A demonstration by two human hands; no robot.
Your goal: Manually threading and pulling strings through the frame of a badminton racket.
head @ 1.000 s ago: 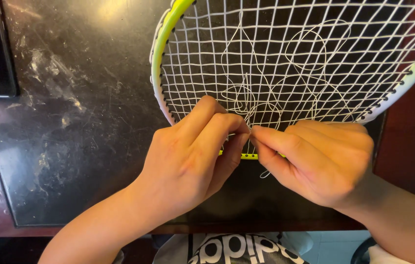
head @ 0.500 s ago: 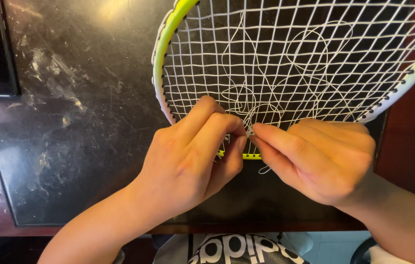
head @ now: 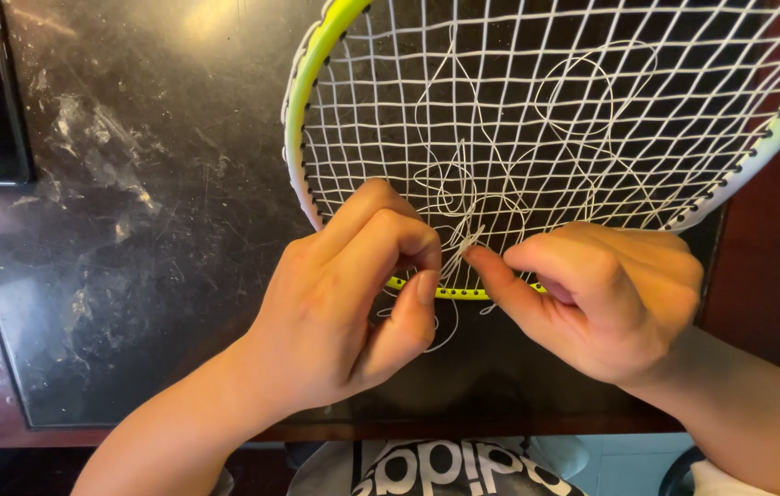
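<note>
Racket (head: 316, 83) flat on dark counter (head: 133, 230). Left hand (head: 344, 312) and right hand (head: 601, 303) both pinch loose string (head: 463, 243) near lower frame. Best keep string taut, thread cleanly.

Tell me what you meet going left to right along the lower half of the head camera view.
Scratched dark tabletop → left hand → loose white string end → right hand → reddish-brown wood surface.

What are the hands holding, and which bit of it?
Both the left hand and right hand pinch the loose white string near the racket's lower rim.
</note>
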